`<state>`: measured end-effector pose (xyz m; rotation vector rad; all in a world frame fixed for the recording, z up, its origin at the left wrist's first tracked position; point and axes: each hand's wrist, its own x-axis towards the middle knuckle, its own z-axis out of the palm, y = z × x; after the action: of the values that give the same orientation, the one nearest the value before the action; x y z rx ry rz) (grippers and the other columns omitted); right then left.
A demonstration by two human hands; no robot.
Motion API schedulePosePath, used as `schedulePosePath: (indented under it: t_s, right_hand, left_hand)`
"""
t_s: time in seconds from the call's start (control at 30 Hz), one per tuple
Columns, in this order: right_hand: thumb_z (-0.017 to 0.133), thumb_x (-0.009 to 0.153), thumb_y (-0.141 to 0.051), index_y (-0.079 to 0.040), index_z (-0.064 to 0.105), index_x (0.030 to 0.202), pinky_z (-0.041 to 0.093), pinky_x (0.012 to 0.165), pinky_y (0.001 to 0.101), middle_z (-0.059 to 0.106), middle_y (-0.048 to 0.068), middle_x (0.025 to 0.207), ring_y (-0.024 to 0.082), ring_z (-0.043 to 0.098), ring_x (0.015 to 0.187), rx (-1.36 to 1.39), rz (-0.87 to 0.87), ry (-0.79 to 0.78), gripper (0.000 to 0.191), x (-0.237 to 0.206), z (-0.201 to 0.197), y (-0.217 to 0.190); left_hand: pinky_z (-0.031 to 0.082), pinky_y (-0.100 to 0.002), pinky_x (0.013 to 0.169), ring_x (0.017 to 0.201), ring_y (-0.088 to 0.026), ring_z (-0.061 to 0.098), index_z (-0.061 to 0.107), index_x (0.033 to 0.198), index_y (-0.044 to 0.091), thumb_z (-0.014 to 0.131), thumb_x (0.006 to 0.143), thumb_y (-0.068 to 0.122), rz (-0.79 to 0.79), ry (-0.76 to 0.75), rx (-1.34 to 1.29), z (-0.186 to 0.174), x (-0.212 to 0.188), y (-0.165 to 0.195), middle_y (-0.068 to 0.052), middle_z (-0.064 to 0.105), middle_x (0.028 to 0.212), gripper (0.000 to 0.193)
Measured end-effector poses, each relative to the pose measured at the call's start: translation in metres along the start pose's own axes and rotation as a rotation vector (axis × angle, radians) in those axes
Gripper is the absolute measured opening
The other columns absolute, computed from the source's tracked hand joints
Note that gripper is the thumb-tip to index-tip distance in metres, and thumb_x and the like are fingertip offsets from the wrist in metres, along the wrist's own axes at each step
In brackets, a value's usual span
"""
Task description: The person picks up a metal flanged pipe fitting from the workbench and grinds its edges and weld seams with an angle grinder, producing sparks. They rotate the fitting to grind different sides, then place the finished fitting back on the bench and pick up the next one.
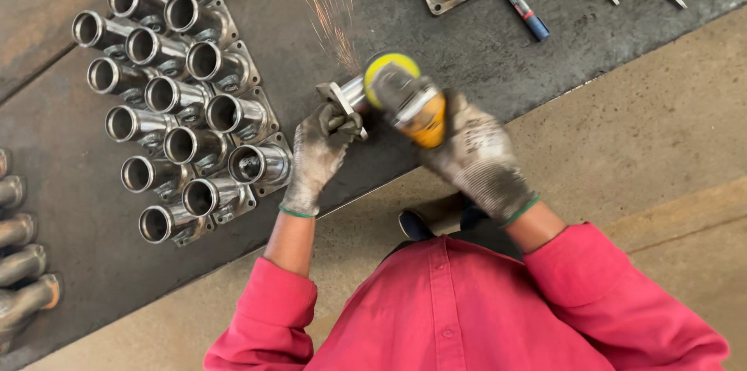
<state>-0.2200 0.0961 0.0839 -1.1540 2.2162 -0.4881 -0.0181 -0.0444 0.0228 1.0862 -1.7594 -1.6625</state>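
At the centre of the frame a flanged steel pipe fitting is pinned to the dark steel plate by the gloved left hand, closed around its flange. The gloved right hand is wrapped shut on a yellow angle grinder, whose disc is pressed against the fitting, sparks being thrown toward the top. Grinding appears under way; steady pressure and a firm hold seem needed, with the finished fittings left stacked at upper left.

We wear a bright pink-red button-front shirt, its sleeves rolled up above the forearms. Both hands are covered by grey knitted work gloves, grimy and darkened with dust, each finished with a thin green band at the cuff: left hand, right hand.
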Motion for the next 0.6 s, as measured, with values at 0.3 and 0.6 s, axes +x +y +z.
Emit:
schedulePosePath:
  t_s: [0.3, 0.6]
  right_hand:
    - [0.085, 0.073, -0.036, -0.006, 0.050, 0.124, 0.056, 0.083, 0.0503, 0.070, 0.024, 0.106, 0.042, 0.068, 0.101, 0.004, -0.113, -0.035, 0.068, -0.001, -0.006, -0.003]
    - [0.084, 0.073, -0.036, -0.005, 0.050, 0.125, 0.056, 0.087, 0.0475, 0.070, 0.023, 0.107, 0.041, 0.068, 0.102, -0.047, -0.112, -0.034, 0.070, 0.010, -0.014, 0.002]
  left_hand:
    - [0.054, -0.026, 0.066, 0.074, -0.008, 0.066, 0.066, 0.105, 0.000, 0.065, 0.093, 0.002, -0.067, 0.012, 0.148, 0.006, -0.006, 0.011, -0.006, 0.077, 0.088, 0.013]
    - [0.053, -0.029, 0.061, 0.064, -0.014, 0.065, 0.068, 0.101, 0.003, 0.069, 0.090, 0.008, -0.096, 0.063, 0.355, 0.013, -0.011, 0.021, -0.007, 0.077, 0.081, 0.012]
